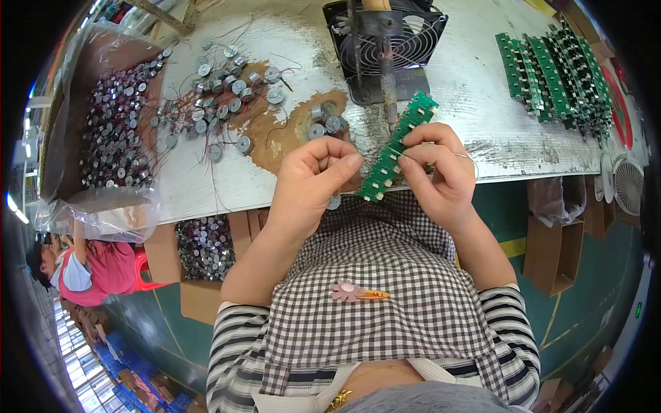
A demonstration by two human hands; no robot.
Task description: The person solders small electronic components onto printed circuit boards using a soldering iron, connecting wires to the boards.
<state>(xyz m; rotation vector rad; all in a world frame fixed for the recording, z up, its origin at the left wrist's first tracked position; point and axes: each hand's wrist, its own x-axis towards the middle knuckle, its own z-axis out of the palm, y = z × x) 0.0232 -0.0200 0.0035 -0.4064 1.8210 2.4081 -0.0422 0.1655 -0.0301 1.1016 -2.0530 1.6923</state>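
Observation:
A long green circuit board strip (pixel 385 167) with small pale components is tilted in front of me, near the table's front edge. My right hand (pixel 441 168) grips it along its right side between thumb and curled fingers. On the board's left side, my left hand (pixel 313 175) is closed in a pinch, fingertips close to the strip. What it pinches is too small to make out. Just below that hand, a small round metal motor (pixel 334 202) shows at the table edge. Right behind the strip, a soldering iron (pixel 387 76) points downward, held in a clamp.
Several small motors with thin wires (pixel 234 89) lie scattered at left, beside a box full of them (pixel 120 127). A black fan (pixel 413 41) stands behind the iron. Stacked green boards (pixel 558 76) lie far right. Another box of parts (pixel 205 248) sits below the table; a co-worker (pixel 96 268) is at lower left.

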